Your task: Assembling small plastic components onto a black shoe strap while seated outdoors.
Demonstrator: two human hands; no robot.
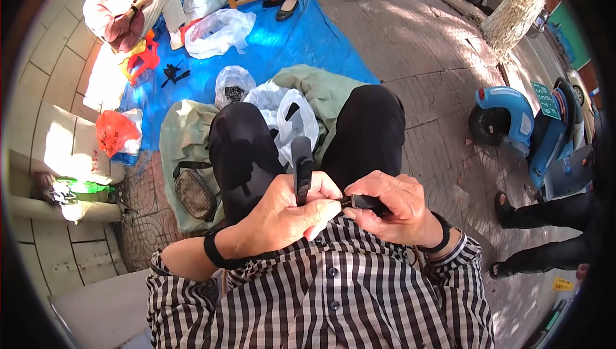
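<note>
I sit with my knees in black trousers apart, both hands close to my chest over a black-and-white checked shirt. My left hand (292,211) grips a flat black strap-like piece (301,166) that sticks up between my knees. My right hand (391,208) pinches a small black part (367,202) right beside it, fingertips touching the left hand. Whether the two black pieces are joined is hidden by my fingers. Both wrists wear black bands.
White plastic bags (282,114) and olive sacks (186,137) lie on a blue tarp (289,41) ahead. An orange bag (115,132) sits left. A seated person (122,12) is at far left. A blue scooter (532,130) and another person's legs (545,220) are on the right.
</note>
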